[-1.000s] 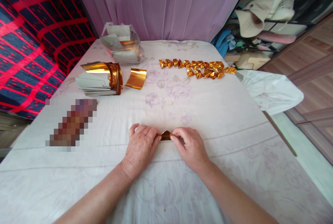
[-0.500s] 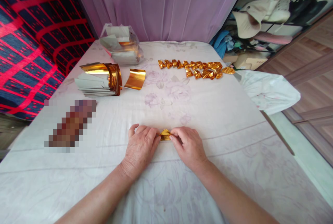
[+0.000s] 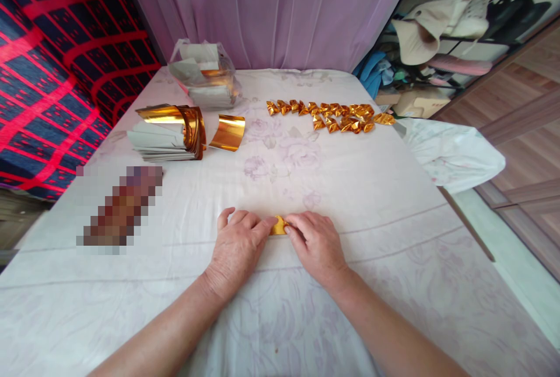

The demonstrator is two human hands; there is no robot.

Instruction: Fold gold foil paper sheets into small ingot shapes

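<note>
Hands pinch a small folded gold foil paper piece [image 3: 278,226] on the white floral tabletop [image 3: 371,190]: left hand [image 3: 238,245] and right hand [image 3: 317,244] closed on its ends. Thin, light, easily creased; best held by the edges.

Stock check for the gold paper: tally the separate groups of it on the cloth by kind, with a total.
Folded gold piece pinched between the left hand and right hand: 1
Cluster of finished folded gold pieces, too small to count singly: 1
Stack of gold sheets: 1
Loose curled gold sheet: 1
Clear bag of sheets: 1
Total: 5
</note>
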